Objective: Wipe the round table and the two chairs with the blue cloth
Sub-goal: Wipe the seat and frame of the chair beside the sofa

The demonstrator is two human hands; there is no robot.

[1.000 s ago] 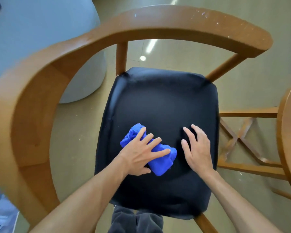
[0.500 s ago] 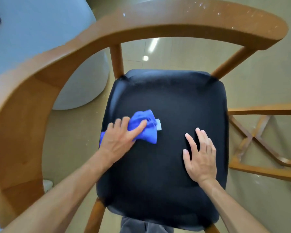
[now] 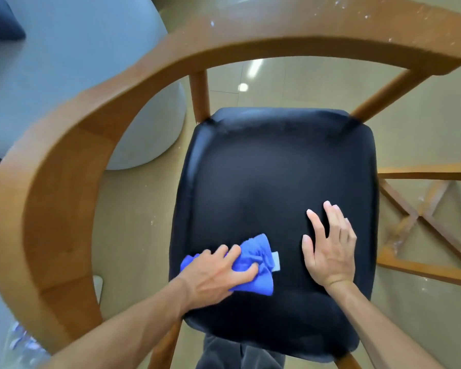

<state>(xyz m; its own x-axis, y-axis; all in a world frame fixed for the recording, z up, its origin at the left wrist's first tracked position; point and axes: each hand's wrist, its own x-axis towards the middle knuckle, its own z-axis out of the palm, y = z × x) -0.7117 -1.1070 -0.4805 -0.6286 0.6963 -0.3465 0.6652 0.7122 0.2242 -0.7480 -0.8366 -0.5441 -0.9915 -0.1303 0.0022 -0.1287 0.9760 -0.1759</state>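
The left hand (image 3: 218,272), fingers pinching the blue cloth (image 3: 253,265), wipes the black seat (image 3: 277,182) at 7 o'clock; the right hand (image 3: 330,249), fingers spread, rests flat; the seat's far part looks not yet wiped

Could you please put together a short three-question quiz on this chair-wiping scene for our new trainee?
1. True or false: the blue cloth is bunched under the left hand.
2. The right hand is: A) holding the cloth, B) resting flat on the black seat, C) gripping the wooden backrest.
3. Fill in: the cloth lies near the seat's ____ edge, as the person sees it.

Key: 1 true; 2 B; 3 left.
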